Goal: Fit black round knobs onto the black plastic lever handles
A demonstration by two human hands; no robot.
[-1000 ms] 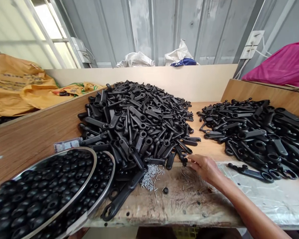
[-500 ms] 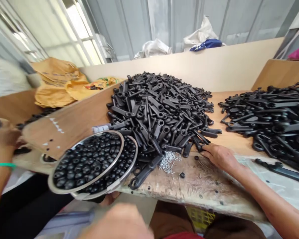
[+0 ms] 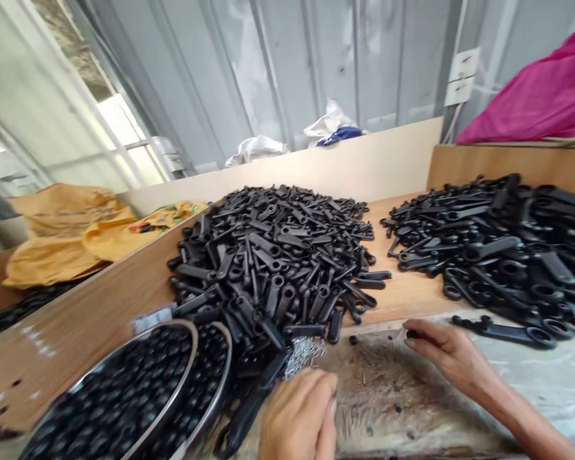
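Note:
My left hand (image 3: pixel 299 415) is closed in a fist at the front edge of the bench, beside a small heap of metal pins (image 3: pixel 304 355). What it holds, if anything, is hidden. Over the worn board, my right hand (image 3: pixel 453 358) pinches a small black knob (image 3: pixel 413 334) between thumb and fingers. A large pile of black crank handles (image 3: pixel 278 255) rises behind the pins. One loose handle (image 3: pixel 249 409) lies left of my left hand. At lower left, two overlapping metal bowls (image 3: pixel 191 338) hold many round black knobs (image 3: pixel 124 390).
Another pile of black handles (image 3: pixel 503 243) lies to the right, with a single handle (image 3: pixel 508 332) in front. A slanted wooden divider (image 3: pixel 124 287) runs along the left, with yellow sacks (image 3: pixel 67 230) behind it. A pink bag (image 3: pixel 536 96) rests at upper right.
The view has swung right and closer to the bench. My left hand has come up from below the edge to beside the pins. My right hand has drawn away from the handle pile.

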